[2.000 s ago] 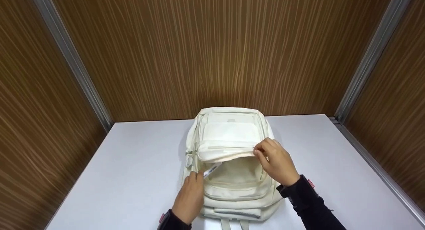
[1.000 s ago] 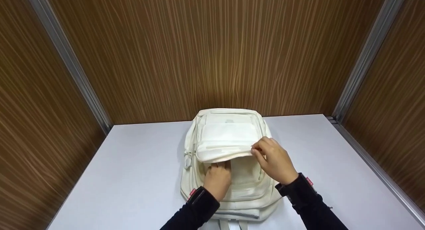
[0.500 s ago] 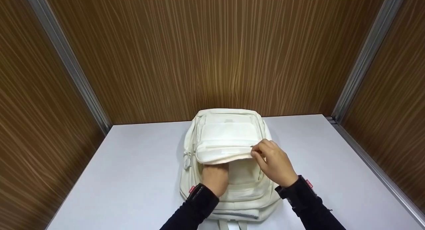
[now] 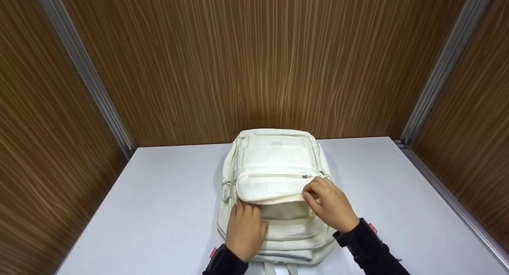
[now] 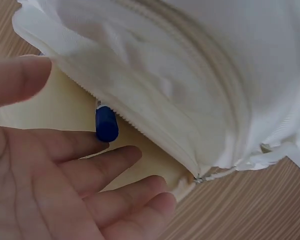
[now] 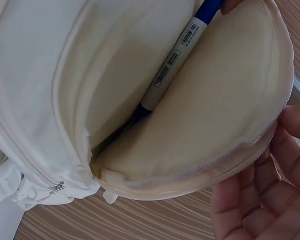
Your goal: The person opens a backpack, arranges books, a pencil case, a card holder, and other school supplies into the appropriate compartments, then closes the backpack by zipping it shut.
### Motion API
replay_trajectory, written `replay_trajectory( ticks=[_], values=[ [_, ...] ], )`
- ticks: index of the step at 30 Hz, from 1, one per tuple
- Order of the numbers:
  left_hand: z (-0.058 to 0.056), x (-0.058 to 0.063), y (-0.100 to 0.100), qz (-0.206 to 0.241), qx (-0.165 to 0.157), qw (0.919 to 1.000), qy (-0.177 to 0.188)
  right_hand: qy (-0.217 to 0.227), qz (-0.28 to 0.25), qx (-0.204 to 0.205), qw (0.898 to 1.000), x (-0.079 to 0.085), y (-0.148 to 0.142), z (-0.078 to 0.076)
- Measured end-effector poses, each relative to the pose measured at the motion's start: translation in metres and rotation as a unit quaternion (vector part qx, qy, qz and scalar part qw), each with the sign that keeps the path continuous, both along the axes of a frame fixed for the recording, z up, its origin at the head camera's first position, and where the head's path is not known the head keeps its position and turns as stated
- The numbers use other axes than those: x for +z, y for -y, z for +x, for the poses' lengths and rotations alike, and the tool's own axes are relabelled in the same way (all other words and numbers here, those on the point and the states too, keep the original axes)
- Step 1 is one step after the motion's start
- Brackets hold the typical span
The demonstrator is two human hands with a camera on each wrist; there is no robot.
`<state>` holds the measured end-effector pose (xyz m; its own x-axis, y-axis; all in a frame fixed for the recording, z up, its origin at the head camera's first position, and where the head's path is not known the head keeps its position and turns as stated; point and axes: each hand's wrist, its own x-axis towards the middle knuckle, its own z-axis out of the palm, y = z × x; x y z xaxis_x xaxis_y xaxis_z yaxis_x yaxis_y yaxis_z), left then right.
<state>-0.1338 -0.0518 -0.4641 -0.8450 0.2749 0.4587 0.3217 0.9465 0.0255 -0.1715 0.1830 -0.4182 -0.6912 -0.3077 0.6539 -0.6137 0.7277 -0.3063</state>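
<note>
A cream backpack [image 4: 276,155] lies on the white table, its front pocket unzipped. My right hand [image 4: 328,201] pinches the edge of the pocket flap [image 4: 274,189] and holds it up. Inside the pocket rests a white marker [image 6: 172,65] with blue ends; in the left wrist view only one blue end [image 5: 106,124] and a bit of the barrel show. My left hand [image 4: 246,229] is at the left of the pocket mouth, fingers extended, the tips hidden under the flap in the head view. One of its fingertips lies right by the marker's blue end, perhaps touching.
Wood-grain panels [image 4: 262,60] enclose the white table [image 4: 171,195] at the back and both sides. A zipper pull [image 4: 307,175] sits on the flap's small pocket. Straps [image 4: 270,268] hang from the backpack's near end.
My left hand brought the marker into the pocket, reached deep under the flap, and has drawn back toward the near left with its fingers loosened. My right hand has lowered the flap slightly.
</note>
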Motion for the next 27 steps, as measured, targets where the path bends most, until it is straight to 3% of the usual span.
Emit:
replay_trajectory(
  ticks=[4, 9, 15, 19, 23, 27],
  values=[
    [0.013, -0.005, 0.016, 0.024, -0.002, 0.9990, 0.038, 0.024, 0.001, 0.004, 1.000, -0.010, -0.002, 0.004],
    [0.014, -0.011, 0.037, 0.046, 0.000, 0.9988, 0.015, 0.048, 0.002, 0.006, 0.999, -0.022, -0.004, 0.008],
    [-0.003, -0.009, 0.053, 0.109, 0.013, 0.9930, 0.043, 0.039, 0.003, 0.001, 0.999, -0.038, -0.005, 0.009],
    [-0.018, -0.010, 0.051, 0.153, -0.012, 0.9848, 0.082, 0.029, 0.000, -0.024, 0.999, -0.045, -0.003, 0.011],
    [-0.027, -0.015, 0.044, 0.180, -0.049, 0.9753, 0.118, 0.069, 0.027, -0.043, 0.996, -0.050, 0.003, 0.018],
    [-0.029, -0.022, 0.041, 0.197, -0.071, 0.9718, 0.109, 0.113, 0.074, -0.055, 0.989, -0.058, 0.009, 0.026]
  ],
)
